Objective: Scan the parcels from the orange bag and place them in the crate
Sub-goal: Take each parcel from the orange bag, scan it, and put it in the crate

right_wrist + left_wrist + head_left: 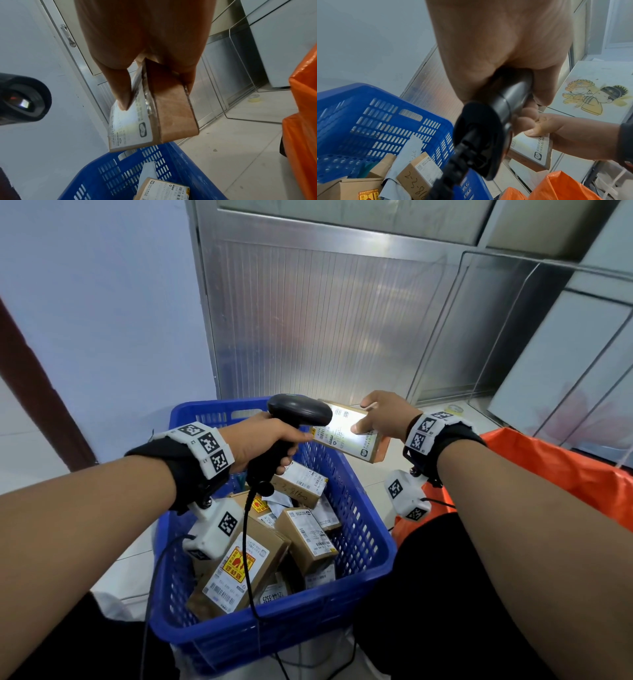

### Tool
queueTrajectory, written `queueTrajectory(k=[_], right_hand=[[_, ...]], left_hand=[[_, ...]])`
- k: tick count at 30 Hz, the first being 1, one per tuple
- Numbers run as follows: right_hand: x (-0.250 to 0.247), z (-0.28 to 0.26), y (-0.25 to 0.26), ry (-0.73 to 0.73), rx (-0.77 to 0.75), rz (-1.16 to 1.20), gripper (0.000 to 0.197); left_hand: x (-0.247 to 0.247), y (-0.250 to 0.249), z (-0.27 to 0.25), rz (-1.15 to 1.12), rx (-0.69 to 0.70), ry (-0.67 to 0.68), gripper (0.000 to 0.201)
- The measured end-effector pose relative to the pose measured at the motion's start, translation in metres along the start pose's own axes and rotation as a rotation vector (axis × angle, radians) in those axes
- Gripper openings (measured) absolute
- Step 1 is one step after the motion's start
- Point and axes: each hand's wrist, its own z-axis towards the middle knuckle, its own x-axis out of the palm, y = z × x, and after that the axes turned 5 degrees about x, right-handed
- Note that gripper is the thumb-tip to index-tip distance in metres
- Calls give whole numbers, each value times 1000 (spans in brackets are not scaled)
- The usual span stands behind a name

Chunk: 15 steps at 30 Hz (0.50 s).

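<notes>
My left hand (270, 443) grips the handle of a black barcode scanner (298, 410) (489, 129) above the blue crate (363, 542). The scanner's head (24, 100) points at a small cardboard parcel (346, 431) (154, 115) with a white label, lit bright by the scanner. My right hand (380, 416) (556, 129) holds that parcel by its end, thumb on the label, over the crate's far right corner. Several labelled cardboard parcels (301, 535) lie inside the crate. The orange bag (555, 470) (563, 188) (302, 121) sits to the right.
A metal cabinet front (325, 320) and a wire rack (513, 337) stand behind the crate. The scanner cable (248, 559) hangs down across the crate. A tape roll (455, 408) lies on the tiled floor. A dark doorframe (37, 392) runs down the left wall.
</notes>
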Motion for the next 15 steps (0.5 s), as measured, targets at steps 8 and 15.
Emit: queueTrajectory(k=[8,15], right_hand=[[0,-9,17,-8,-90,-15,57],[2,-12,21,-3,-86,-67,59]], left_hand=[[-2,1,2,2,-3,-9,16],[-2,2,4,4,-15,-55,17]])
